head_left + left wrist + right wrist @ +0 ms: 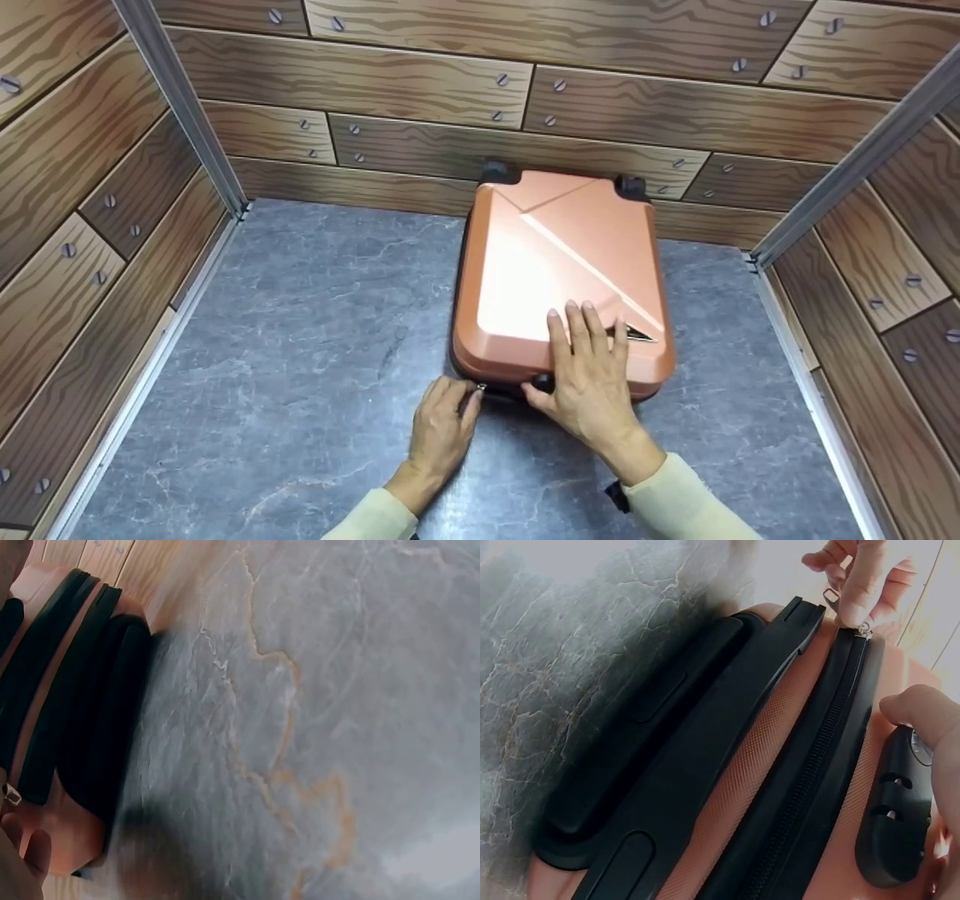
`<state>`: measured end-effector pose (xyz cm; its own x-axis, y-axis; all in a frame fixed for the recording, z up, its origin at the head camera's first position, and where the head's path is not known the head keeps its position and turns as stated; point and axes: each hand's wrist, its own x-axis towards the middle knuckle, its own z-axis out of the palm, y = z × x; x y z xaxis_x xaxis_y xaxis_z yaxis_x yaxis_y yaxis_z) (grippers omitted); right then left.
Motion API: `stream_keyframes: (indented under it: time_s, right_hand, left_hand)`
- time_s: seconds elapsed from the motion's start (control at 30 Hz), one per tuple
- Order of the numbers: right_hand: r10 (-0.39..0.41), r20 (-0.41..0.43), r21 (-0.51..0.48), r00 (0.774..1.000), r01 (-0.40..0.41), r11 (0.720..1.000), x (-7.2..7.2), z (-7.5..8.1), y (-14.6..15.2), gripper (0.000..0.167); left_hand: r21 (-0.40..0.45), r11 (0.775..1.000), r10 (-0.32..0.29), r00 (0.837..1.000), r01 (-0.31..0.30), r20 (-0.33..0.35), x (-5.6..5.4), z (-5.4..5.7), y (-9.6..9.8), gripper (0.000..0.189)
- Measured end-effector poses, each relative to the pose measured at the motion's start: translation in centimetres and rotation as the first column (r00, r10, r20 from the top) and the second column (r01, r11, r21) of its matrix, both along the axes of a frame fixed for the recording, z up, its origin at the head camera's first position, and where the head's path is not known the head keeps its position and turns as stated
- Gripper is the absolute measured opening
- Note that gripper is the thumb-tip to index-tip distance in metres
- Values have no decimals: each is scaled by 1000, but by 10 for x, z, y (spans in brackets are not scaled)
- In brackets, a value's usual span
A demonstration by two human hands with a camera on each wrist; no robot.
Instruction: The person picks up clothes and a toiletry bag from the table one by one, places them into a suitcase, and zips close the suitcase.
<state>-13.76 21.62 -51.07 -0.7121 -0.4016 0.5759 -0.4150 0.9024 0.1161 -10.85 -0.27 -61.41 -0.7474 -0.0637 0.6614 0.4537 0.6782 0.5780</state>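
Note:
A rose-gold hard-shell suitcase (555,255) lies flat on the grey marbled surface, its wheels toward the back wall. At its near left corner my left hand (442,424) pinches a metal zipper pull (865,630), with thumb and fingertips right at the slider. My right hand (592,382) rests on the lid with long fingers straight, thumb down at the near edge beside the black combination lock (892,817). Along that side the black zipper (810,772) runs with its teeth meshed in the right wrist view. Below it is the black carry handle (697,727).
Wood-print panels (420,75) wall the back and both sides, joined by metal corner posts (184,105). Two black wheels (631,186) sit close against the back wall. The marbled surface (300,337) stretches left of the suitcase, with a narrower strip on its right.

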Motion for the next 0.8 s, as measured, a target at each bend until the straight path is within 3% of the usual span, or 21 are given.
stream_keyframes:
  time_s: [0.23, 0.47, 0.8]
  right_hand:
    - [3, -24, -4, 1000, -3, 1000, 0, -2, -1, 112]
    - [12, -21, 2, 1000, -12, 1000, 0, -2, 1, 108]
    - [2, -1, 12, 1000, -2, 1000, 3, 1, 2, 109]
  left_hand:
    - [-77, 996, -49, 996, 43, -75, -2, 0, -4, 14]
    - [-181, 978, -118, 988, 99, -97, -5, 8, -18, 18]
    - [-275, 959, -91, 992, 64, -86, -18, 17, -49, 17]
